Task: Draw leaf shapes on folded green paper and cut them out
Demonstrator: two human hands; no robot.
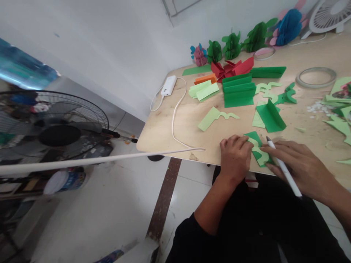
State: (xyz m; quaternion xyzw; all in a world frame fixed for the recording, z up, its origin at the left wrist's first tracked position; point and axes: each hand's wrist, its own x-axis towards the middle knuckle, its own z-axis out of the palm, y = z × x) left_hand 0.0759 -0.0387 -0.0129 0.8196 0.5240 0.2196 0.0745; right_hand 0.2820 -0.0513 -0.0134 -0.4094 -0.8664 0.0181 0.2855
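My left hand (235, 157) rests on the near table edge, its fingers pressing on a folded piece of green paper (257, 150). This piece has a light green, wavy cut shape on top, and both hands partly cover it. My right hand (297, 164) grips a white marker pen (285, 171), tip up near the paper, with its fingers lying against the paper's right side. The wooden table (175, 120) holds several folded green paper stacks, such as a dark green stack (238, 91) ahead of my hands.
Red folded paper (231, 69) and green and blue paper honeycomb decorations (256, 36) stand along the wall. A white power bank (168, 86) has a white cable trailing over the table edge. Tape rolls, paper scraps and a fan (55, 126) at left are nearby.
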